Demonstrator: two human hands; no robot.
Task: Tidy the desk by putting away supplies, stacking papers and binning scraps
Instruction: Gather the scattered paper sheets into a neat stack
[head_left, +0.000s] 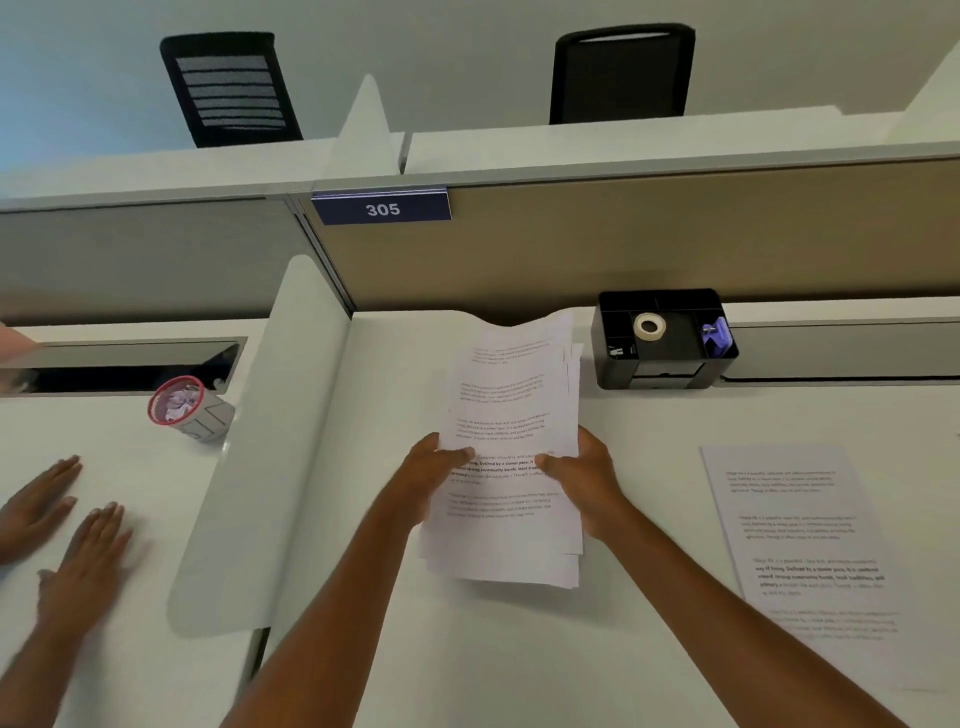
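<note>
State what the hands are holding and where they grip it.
Both hands, left and right, hold the paper stack by its side edges, near the middle.

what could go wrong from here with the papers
The paper stack is uneven, its sheet edges fanned out, and the left hand and right hand grip it only near the middle, so loose sheets might slide out. One printed sheet lies apart on the desk and could be missed.
</note>
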